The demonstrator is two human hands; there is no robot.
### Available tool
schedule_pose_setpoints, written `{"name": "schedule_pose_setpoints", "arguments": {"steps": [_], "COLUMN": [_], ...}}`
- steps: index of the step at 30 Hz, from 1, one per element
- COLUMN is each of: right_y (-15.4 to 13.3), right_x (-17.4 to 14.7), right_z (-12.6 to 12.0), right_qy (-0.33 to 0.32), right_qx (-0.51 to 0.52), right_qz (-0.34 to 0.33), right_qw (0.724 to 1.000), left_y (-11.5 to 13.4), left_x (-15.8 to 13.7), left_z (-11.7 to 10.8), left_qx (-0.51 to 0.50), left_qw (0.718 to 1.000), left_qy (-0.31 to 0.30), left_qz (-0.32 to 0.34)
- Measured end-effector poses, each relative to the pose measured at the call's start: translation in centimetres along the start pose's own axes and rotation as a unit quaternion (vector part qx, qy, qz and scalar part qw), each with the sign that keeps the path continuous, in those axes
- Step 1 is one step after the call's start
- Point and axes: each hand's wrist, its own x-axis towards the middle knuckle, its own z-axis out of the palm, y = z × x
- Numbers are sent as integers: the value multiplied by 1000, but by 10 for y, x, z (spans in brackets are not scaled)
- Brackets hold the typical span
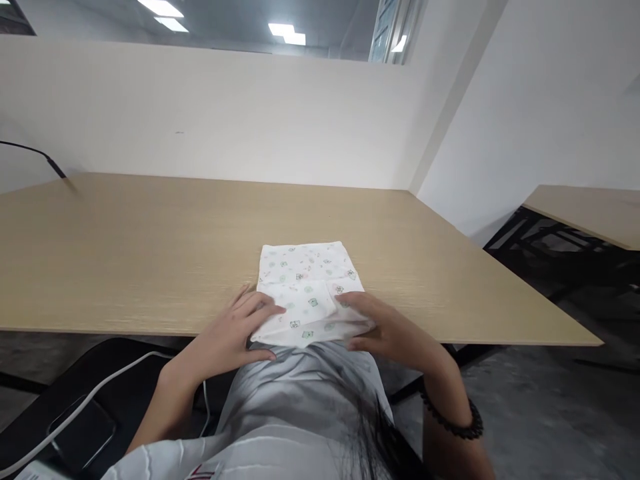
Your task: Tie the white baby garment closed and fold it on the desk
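Observation:
A folded white cloth (300, 273) printed with small green and pink animal figures lies flat at the front edge of the table. Its near part is a little rumpled and reaches the table's edge by my body. My left hand (243, 327) rests on the cloth's near left side, fingers spread over it and the thumb apart below. On the near right side, my right hand (383, 327) has its bent fingers on top and the thumb lower, with the bunched corner between them. A dark beaded band circles my right wrist.
The wooden table (150, 247) meets a white partition (240, 120) at the back. A black cable (37, 150) comes in at the far left. A white cord (95, 393) crosses a black chair (120, 360) on the left. Another table (590, 210) stands at right.

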Motion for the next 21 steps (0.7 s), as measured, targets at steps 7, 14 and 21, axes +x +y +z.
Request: {"name": "schedule_pose_setpoints", "arguments": {"steps": [7, 14, 21], "right_y": [31, 24, 20], "right_x": [-21, -34, -18], "right_z": [-2, 14, 11], "right_qy": [23, 95, 147], "right_qx": [-11, -13, 130], "right_qz": [20, -1, 45], "right_qw": [999, 995, 979], "left_y": [-11, -12, -10], "left_x": [-5, -13, 10], "left_z": [1, -4, -6], "left_qx": [-28, -157, -232], "left_qw": [999, 987, 963], "left_qy": [-22, 18, 79], "left_qz": [8, 29, -110]}}
